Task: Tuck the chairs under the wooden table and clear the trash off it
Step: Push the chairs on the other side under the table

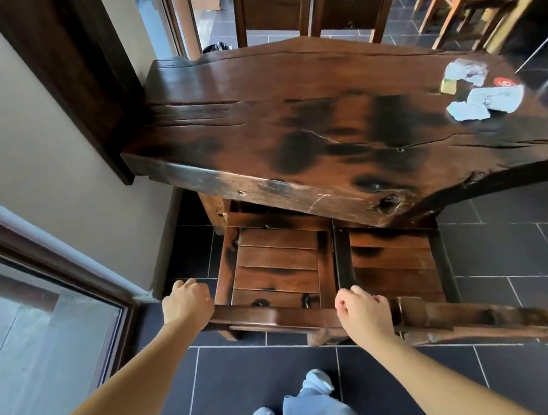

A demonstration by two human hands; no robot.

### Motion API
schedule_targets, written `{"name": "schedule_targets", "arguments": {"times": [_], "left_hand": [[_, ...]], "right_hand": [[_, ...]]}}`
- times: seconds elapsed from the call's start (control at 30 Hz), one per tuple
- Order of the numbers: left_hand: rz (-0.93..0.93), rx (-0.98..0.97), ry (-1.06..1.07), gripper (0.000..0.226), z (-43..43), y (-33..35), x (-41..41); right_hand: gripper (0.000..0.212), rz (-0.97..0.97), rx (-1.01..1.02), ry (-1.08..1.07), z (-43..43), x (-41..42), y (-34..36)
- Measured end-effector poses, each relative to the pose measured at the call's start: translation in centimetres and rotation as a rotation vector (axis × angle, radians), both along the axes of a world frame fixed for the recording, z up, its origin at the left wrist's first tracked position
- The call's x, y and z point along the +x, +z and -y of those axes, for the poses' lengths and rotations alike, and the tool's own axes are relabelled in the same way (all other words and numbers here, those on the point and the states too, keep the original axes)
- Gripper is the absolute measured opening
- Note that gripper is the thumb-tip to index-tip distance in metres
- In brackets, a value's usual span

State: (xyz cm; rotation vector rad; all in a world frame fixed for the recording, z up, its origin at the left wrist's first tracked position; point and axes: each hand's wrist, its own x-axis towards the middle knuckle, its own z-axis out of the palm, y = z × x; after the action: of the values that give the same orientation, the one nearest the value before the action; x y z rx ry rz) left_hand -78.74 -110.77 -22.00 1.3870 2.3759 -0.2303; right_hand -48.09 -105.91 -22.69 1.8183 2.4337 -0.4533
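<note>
**Clerk:** Entry one, the hands?

**Checker:** Left hand [187, 300]: fingers curled down over the left end of the back rail of the near-left chair [275, 269]. Right hand [361, 310]: fingers curled over the right end of what looked like the same rail, close to where the near-right chair [392, 258] began. Both hands were closed on wood and held nothing loose. The two-ended grip looked chosen so the chair would slide in straight rather than swing.

**Clerk:** Entry two, the chairs?

**Checker:** Both near chairs stood side by side on the tiled floor [512, 247], with the front of each slatted seat under the near edge of the wooden table [288, 109] and the backs clear of it. By my reading they were part-tucked. Two far chairs [273, 12] stood with their backs against the far edge.

**Clerk:** Entry three, the trash?

**Checker:** Paper scraps [494, 98] lay clustered at the far right of the table, with a red disc [505, 81] and a small yellowish block [448, 86] among them. All of it was well apart from both hands and not yet collected.

**Clerk:** Any risk to note?

**Checker:** The near chairs sat very close together, so a crooked push could catch one on the other.
</note>
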Motion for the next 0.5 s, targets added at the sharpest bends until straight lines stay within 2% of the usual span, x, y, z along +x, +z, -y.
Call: {"name": "schedule_targets", "arguments": {"times": [0.1,0.23,0.33,0.5], "left_hand": [[-0.006,0.031,-0.002,0.027,0.0,-0.2,-0.3],[0.003,0.294,0.089,0.014,1.2,-2.0,-0.5],[0.011,0.287,-0.004,0.010,0.7,-2.7,-1.1],[0.052,0.297,-0.001,0.015,-0.1,-2.2,-0.3]], "right_hand": [[0.010,0.014,0.051,-0.064,-0.3,-0.5,-0.3],[0.013,0.003,0.124,-0.075,-0.4,-0.6,-1.6],[0.013,0.016,0.120,-0.082,-1.1,-0.5,-1.9],[0.017,0.064,0.126,-0.073,-2.8,0.0,-1.9]]}}
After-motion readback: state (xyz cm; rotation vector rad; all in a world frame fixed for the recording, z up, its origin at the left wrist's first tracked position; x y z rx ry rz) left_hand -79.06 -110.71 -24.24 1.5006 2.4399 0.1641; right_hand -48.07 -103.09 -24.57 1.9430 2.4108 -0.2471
